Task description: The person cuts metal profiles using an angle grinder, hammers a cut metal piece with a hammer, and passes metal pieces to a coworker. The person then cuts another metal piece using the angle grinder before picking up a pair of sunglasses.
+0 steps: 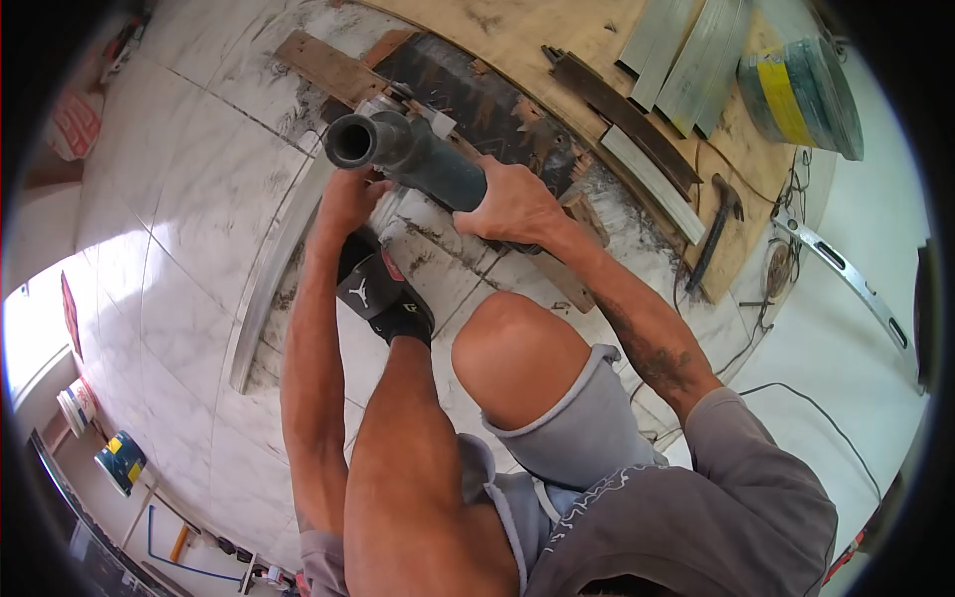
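Head view, our right hand (515, 204) clasping a dark tubular tool (438, 171), left hand (348, 202) by its left end, grip unclear.

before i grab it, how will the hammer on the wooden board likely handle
The hammer will probably feel head-heavy, its bulk sitting at one end. Its straight handle looks stiff; the jutting head should hinder rolling.

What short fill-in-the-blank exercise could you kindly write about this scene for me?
The right hand grips a dark grey cylindrical tool; the ____ hand is nearer its round open end.
The large dark green bucket at upper right bears a ____ band.
The silver metal spirit level lies to the picture's ____ of the dark-handled claw hammer.
Missing words: left; yellow; right.
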`<state>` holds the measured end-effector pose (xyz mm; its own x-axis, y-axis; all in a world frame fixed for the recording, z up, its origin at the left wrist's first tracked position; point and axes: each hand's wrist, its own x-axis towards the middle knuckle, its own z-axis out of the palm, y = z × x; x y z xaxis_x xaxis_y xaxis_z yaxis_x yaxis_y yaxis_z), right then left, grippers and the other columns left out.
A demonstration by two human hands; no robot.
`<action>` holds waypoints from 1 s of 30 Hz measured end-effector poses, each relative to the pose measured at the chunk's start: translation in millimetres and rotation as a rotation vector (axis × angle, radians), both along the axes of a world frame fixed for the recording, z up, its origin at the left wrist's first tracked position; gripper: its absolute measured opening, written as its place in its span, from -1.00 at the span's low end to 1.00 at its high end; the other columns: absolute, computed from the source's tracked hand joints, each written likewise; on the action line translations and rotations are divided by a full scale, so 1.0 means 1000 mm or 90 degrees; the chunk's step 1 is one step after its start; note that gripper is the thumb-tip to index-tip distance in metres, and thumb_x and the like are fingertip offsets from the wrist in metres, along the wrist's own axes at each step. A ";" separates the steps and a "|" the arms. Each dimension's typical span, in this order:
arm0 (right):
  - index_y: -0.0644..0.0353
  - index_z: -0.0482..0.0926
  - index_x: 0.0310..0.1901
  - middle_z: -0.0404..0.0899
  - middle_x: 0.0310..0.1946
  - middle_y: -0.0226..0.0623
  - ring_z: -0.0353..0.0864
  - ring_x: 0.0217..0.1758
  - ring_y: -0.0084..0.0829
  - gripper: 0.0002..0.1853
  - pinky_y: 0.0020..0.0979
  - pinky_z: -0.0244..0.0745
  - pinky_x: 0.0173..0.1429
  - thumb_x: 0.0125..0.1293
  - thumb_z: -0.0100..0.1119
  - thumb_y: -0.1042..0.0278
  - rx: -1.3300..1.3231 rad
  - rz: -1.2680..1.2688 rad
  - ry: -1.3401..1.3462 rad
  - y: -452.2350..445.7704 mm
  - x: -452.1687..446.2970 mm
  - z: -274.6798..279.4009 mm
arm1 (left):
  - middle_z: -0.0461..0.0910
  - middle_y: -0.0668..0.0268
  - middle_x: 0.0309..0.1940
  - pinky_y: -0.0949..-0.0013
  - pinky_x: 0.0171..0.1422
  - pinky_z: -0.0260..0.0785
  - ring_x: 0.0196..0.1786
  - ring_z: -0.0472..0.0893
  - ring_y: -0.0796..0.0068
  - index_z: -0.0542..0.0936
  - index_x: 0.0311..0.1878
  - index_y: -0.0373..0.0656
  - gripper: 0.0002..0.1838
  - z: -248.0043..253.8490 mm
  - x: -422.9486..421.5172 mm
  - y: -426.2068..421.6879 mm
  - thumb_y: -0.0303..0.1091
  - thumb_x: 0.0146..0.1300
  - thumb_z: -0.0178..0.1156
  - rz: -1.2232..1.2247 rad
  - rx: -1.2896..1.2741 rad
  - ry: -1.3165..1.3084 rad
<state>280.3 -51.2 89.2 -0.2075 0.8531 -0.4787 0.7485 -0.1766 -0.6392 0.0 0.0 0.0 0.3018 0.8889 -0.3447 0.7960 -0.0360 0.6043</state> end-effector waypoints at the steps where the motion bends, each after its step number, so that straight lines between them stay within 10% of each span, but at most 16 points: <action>1: 0.45 0.54 0.15 0.71 -0.20 0.22 0.76 -0.10 0.08 -0.16 -0.16 0.63 0.09 -0.13 0.38 -0.05 -0.007 -0.004 0.001 0.000 -0.002 0.003 | 0.74 -0.04 -0.15 0.09 0.07 0.49 -0.07 0.74 0.13 0.65 -0.04 -0.29 -0.68 -0.002 -0.008 0.007 -0.24 0.29 0.38 -0.026 -0.020 -0.007; 8: 0.43 0.55 0.14 0.71 -0.20 0.24 0.75 -0.09 0.12 -0.18 -0.12 0.63 0.09 -0.13 0.37 -0.03 -0.031 -0.009 -0.011 0.008 0.003 -0.009 | 0.71 -0.04 -0.23 0.04 0.02 0.47 -0.10 0.69 -0.08 0.62 -0.06 -0.31 -0.63 -0.039 -0.006 0.009 -0.21 0.23 0.42 0.005 -0.113 -0.194; 11: 0.42 0.59 0.06 0.71 -0.13 0.19 0.74 0.01 0.07 -0.23 -0.12 0.61 0.16 -0.16 0.39 -0.01 -0.032 -0.006 -0.040 0.013 -0.007 -0.011 | 0.70 -0.13 -0.25 0.03 -0.02 0.49 -0.15 0.69 -0.12 0.68 -0.10 -0.39 -0.61 -0.025 0.027 -0.020 -0.24 0.17 0.45 -0.017 0.200 -0.023; 30: 0.47 0.56 0.08 0.69 -0.09 0.21 0.72 0.02 0.10 -0.17 -0.11 0.60 0.16 -0.18 0.37 -0.06 -0.044 0.016 -0.056 0.013 -0.026 -0.013 | 0.59 0.06 -0.06 0.02 -0.04 0.57 -0.04 0.70 -0.05 0.50 0.17 -0.22 -0.36 -0.002 0.038 -0.050 -0.13 0.10 0.53 -0.001 0.105 0.232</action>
<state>254.1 -38.4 76.5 -0.1829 0.8121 -0.5541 0.8061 -0.1988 -0.5574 37.6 -49.9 -1.7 0.1880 0.9407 -0.2825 0.9571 -0.1109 0.2677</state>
